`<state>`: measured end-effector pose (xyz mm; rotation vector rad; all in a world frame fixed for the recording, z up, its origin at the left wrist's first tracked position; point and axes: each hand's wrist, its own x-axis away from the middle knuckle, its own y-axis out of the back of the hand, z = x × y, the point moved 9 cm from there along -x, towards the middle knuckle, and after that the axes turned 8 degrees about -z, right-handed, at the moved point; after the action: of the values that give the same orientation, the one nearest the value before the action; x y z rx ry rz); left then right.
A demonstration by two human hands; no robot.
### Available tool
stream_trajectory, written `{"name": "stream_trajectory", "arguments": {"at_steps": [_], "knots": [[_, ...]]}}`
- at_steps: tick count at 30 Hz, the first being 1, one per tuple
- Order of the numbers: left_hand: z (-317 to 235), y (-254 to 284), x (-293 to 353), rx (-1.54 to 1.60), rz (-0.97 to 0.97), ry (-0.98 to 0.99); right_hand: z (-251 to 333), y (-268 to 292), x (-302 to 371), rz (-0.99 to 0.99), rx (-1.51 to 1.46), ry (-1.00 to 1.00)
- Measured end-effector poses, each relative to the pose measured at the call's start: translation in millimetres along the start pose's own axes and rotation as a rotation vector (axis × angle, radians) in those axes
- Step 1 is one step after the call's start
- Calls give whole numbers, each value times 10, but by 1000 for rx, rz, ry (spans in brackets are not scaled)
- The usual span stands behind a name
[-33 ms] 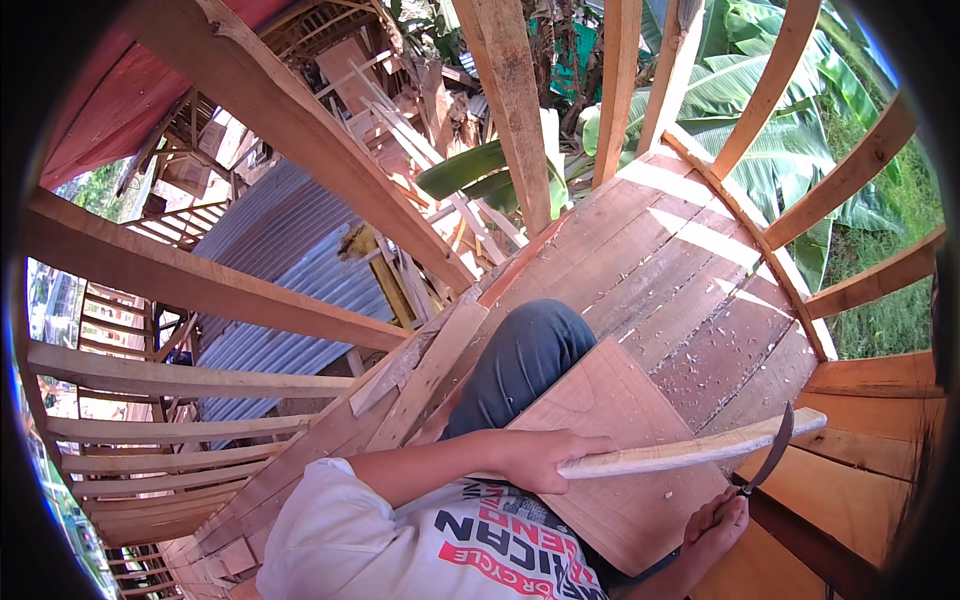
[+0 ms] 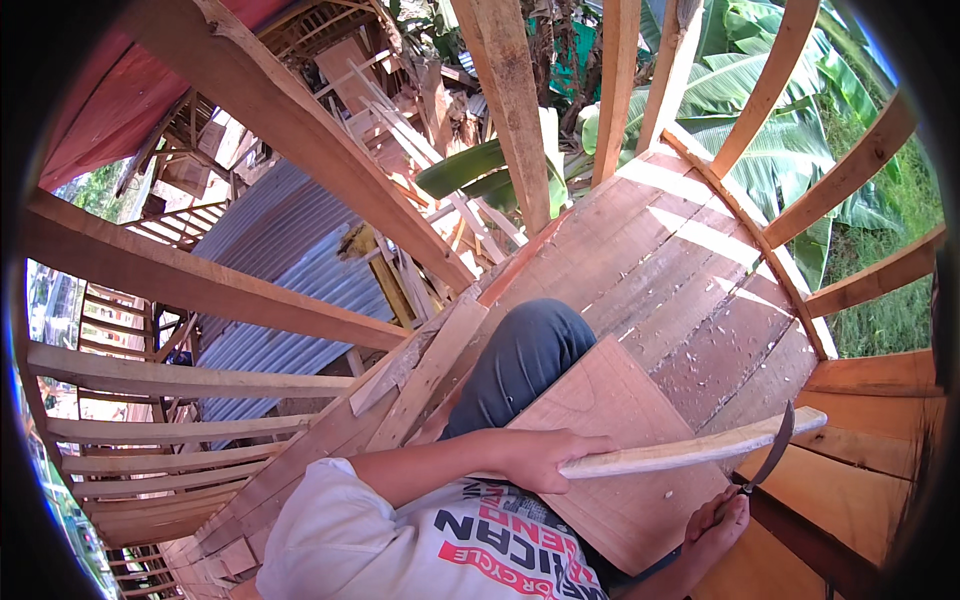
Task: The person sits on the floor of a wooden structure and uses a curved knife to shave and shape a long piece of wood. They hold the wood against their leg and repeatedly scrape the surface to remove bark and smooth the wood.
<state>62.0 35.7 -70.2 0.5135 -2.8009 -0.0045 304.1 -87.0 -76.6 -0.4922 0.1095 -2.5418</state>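
A long, pale, slightly curved wooden strip (image 2: 690,453) slants up to the right across my lap. Its left end is gripped in my left hand (image 2: 550,458), thumb on top. My right hand (image 2: 717,522), lower right, is closed round the handle of a curved knife (image 2: 771,455). The dark blade rises across the strip near its far right end; whether it touches the wood I cannot tell. Beneath the strip a flat wooden board (image 2: 610,400) lies tilted over my legs, next to my bent knee (image 2: 535,350). Most of the knife's handle is hidden by my fingers.
Wood shavings litter the plank floor (image 2: 640,270) ahead. Upright wooden ribs (image 2: 510,110) curve around the left, front and right. Beyond them are a corrugated metal sheet (image 2: 290,270), scrap timber (image 2: 400,130) and banana leaves (image 2: 760,120). Planked side boards (image 2: 850,500) stand close at my right.
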Motion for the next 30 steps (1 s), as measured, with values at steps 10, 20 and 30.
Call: {"name": "stream_trajectory", "arguments": {"at_steps": [10, 20, 30], "knots": [[61, 1, -91, -105, 36, 200, 5, -91, -25, -52, 293, 256], [92, -42, -107, 146, 11, 314, 327, 242, -46, -12, 161, 220], [112, -19, -64, 7, 2, 269, 352, 441, -230, -150, -181, 185]]}}
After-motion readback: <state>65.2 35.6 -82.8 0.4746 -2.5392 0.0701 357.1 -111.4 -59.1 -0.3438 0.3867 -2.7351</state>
